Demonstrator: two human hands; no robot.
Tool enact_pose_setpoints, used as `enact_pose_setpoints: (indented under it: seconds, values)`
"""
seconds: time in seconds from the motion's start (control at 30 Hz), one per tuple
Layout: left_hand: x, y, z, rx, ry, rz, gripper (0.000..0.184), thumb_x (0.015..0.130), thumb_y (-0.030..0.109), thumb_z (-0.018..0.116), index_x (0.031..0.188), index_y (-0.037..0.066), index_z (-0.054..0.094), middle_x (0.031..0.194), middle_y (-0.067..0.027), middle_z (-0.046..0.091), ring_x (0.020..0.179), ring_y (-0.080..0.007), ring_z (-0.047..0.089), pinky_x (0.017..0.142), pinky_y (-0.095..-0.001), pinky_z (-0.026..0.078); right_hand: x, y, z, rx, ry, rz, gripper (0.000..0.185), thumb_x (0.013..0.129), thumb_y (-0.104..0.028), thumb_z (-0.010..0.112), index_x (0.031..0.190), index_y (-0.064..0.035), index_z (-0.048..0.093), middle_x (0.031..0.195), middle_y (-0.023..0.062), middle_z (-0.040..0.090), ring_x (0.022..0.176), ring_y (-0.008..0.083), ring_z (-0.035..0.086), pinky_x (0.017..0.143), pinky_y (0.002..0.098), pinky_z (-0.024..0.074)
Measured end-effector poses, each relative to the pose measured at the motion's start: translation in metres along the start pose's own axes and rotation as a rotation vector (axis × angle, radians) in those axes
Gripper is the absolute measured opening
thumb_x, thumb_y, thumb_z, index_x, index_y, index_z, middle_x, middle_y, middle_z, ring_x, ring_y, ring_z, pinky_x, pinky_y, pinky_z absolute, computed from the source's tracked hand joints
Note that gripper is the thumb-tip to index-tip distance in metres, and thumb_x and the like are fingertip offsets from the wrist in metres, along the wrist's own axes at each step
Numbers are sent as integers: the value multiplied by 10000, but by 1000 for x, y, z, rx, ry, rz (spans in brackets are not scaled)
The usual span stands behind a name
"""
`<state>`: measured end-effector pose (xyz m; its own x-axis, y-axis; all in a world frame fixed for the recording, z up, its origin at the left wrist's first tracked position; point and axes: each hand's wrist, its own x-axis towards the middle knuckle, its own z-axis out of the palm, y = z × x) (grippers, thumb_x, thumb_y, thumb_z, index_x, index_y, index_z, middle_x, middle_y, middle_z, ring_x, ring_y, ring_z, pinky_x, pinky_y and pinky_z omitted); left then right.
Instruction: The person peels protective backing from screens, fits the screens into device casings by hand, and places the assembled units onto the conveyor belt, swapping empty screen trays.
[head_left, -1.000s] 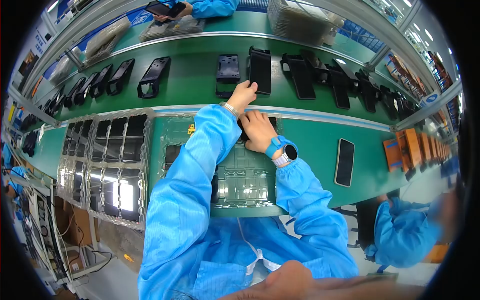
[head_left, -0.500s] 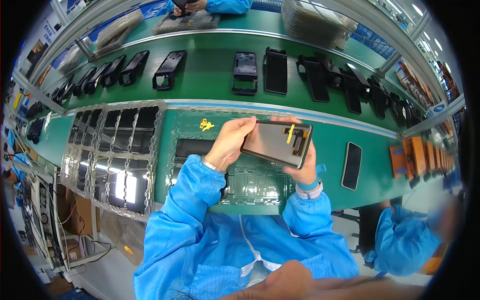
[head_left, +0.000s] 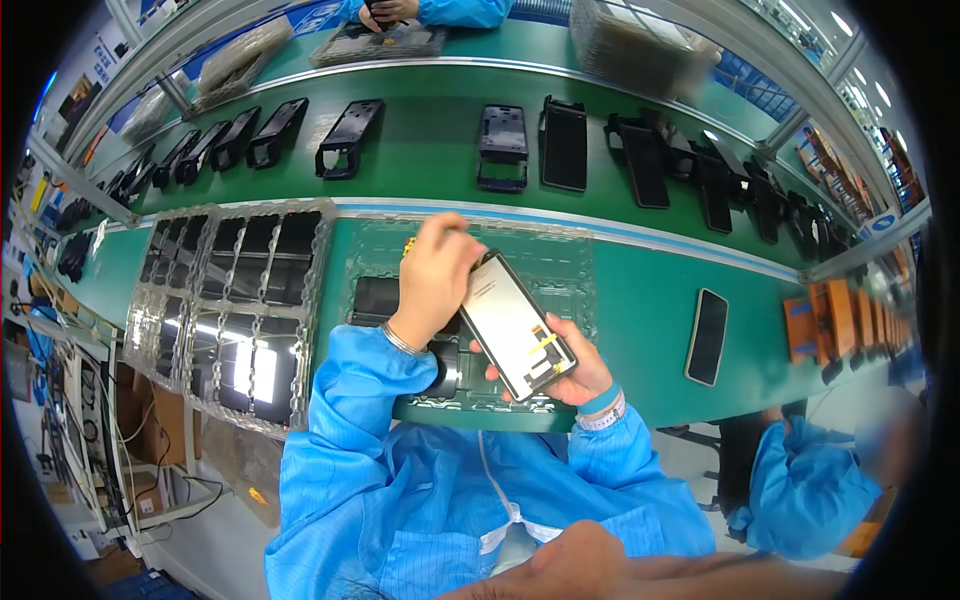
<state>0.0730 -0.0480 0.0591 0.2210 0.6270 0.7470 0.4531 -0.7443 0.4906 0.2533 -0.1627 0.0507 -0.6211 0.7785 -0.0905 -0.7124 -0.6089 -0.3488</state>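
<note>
My right hand (head_left: 582,370) grips the lower end of a phone screen panel (head_left: 505,315), its pale back facing up. A yellow strip (head_left: 543,345) and small flex parts show near that lower end. At the panel's upper left edge is my left hand (head_left: 432,275), raised with its fingers curled together. What lies between those fingers, if anything, is too small to make out. Below both hands lies a clear plastic tray (head_left: 575,260) with a dark panel (head_left: 375,300) in it. Small yellow pieces (head_left: 409,246) are partly hidden behind my left hand.
Screens fill clear trays (head_left: 325,300) on the left. A phone (head_left: 707,337) lies at right, near orange holders (head_left: 800,327). Beyond a metal rail, a green belt (head_left: 420,150) carries several black device housings (head_left: 350,138). Co-workers sit opposite and at lower right.
The panel has moved down and left and turned to a steep slant, its back now brighter. My left hand has shifted from gripping its end to a curled pose by the upper edge.
</note>
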Motion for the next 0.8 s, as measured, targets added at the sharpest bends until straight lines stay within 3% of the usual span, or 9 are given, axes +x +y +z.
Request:
enact_pose_setpoints:
  seconds: [0.1,0.17,0.27,0.37,0.47,0.57,0.6,0.67,0.8]
  values:
    - [-4,-35,-4,6,83,-260,126,851,97,627,835,5,543,1097,-183,526,1042,-345,490,915,-420,387,2,1,0,58,33,-97,595,996,-450,226,1445,-64,278,1335,261,452,1097,344,564,835,503,522]
    - [-22,-68,-6,432,-162,-225,205,794,172,704,875,4,619,1170,-202,475,1097,-386,414,939,-474,336,3,1,-2,-46,157,-184,596,999,-454,208,1447,-67,276,1334,256,456,1090,340,568,846,511,514]
    - [-46,-105,-2,526,-290,-363,303,711,230,776,877,12,648,1200,-209,454,1089,-397,403,921,-494,333,1,-2,5,-165,197,-204,583,1006,-447,183,1421,-58,309,1325,238,473,1100,335,565,858,490,521]
    - [-30,-88,-6,690,-217,-328,303,681,194,793,884,48,620,1204,-196,460,1111,-401,397,929,-489,330,-1,1,6,-299,214,-271,567,1008,-441,210,1398,-50,337,1312,225,486,1106,324,562,864,479,525]
    - [-17,-59,-5,467,-76,-194,288,671,143,791,889,59,622,1190,-177,471,1103,-375,410,918,-460,349,-2,2,7,-421,230,-349,558,1008,-438,249,1382,-37,352,1299,220,494,1111,311,559,861,471,530]
    - [-6,6,-8,-116,-181,-61,131,727,66,740,825,52,656,997,-109,553,966,-278,511,821,-366,433,-2,3,5,-486,274,-427,556,1004,-435,299,1335,2,393,1243,197,532,1086,282,573,838,452,540]
    - [-12,24,-6,-419,-228,-146,142,712,37,746,831,59,671,979,-94,549,909,-249,534,757,-329,455,-2,5,5,-499,309,-440,551,1005,-430,296,1310,12,417,1209,195,553,1065,280,584,822,453,544]
    - [-10,57,-9,-448,-273,-55,187,669,23,773,829,64,685,933,-70,548,852,-223,521,681,-306,448,-6,7,3,-501,360,-458,531,1004,-421,331,1242,34,469,1145,171,588,1046,253,594,852,405,522]
    - [-16,72,0,-408,-220,23,200,639,37,788,810,71,690,890,-50,548,818,-225,499,663,-329,428,-6,9,8,-583,340,-515,486,1023,-345,320,1316,32,410,1214,112,530,1120,164,516,969,311,403]
